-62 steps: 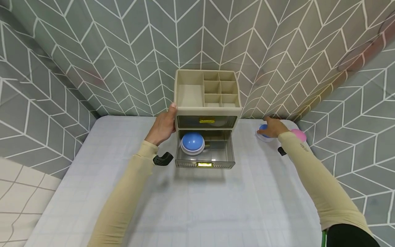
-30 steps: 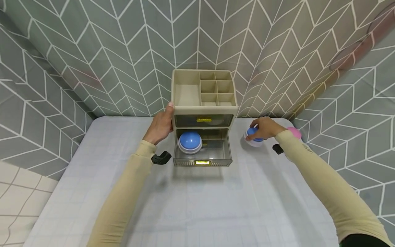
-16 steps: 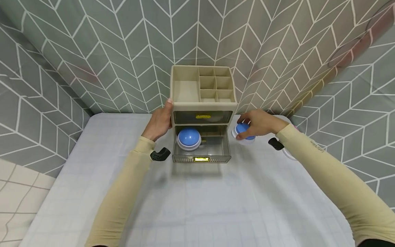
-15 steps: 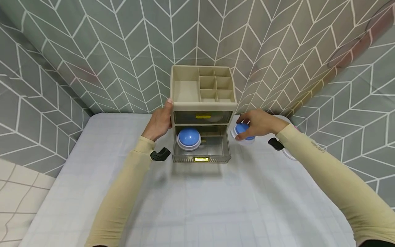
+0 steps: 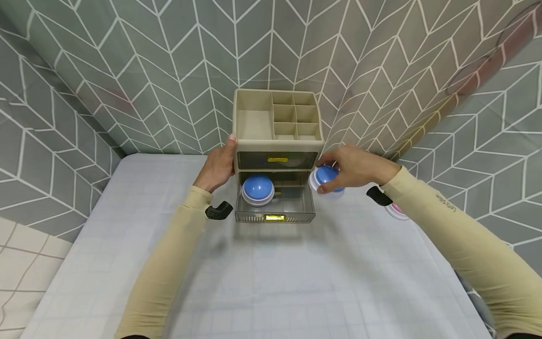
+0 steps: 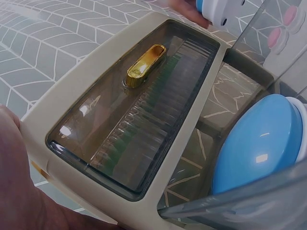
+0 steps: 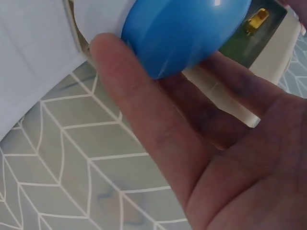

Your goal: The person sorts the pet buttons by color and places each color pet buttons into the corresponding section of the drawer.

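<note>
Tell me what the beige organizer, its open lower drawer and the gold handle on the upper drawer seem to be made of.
Beige organizer: likely matte plastic; opaque, even-colored, no sharp reflections.
Lower drawer: probably smooth smoky plastic; see-through with a gray tint.
Gold handle: shiny, with mirror-like highlights; metal or metallic-coated plastic, can't tell which.

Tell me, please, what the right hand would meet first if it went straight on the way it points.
The right hand would probably meet the beige plastic drawer cabinet first, at its right side, though depth is hard to judge.

Bright, soft light casts blurred shadows across the white tabletop (image 5: 271, 278).
</note>
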Available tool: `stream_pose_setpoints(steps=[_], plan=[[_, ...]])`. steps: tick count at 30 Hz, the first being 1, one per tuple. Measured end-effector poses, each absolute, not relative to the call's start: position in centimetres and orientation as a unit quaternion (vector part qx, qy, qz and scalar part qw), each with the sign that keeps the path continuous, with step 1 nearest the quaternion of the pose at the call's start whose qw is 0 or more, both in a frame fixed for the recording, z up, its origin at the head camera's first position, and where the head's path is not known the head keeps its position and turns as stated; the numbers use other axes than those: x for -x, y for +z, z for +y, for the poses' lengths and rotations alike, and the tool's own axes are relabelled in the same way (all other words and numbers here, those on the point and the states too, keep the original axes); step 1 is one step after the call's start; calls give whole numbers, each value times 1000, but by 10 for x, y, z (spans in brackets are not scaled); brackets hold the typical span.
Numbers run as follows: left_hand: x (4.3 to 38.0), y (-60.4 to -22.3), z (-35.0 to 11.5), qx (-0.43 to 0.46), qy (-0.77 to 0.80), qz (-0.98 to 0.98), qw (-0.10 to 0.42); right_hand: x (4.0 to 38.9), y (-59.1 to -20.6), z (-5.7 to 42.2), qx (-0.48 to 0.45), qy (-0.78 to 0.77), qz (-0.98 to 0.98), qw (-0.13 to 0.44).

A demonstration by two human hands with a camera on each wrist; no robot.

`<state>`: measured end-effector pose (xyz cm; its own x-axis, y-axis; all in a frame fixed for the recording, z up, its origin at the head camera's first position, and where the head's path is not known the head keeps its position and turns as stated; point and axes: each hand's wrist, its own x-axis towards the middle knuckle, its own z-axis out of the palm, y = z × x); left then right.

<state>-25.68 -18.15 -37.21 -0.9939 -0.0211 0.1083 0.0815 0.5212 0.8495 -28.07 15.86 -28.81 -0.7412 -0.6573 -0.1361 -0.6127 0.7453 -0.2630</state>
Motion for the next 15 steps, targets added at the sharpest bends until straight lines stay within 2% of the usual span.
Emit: stream_pose_setpoints(steps=[8,15], plan=[[258,-373,-183,18,-487,-871,56,274,-288,141,373,-99,919,79],[257,-374,-183,15,-494,-868,55,268,-288,119,398,-109,907,83]])
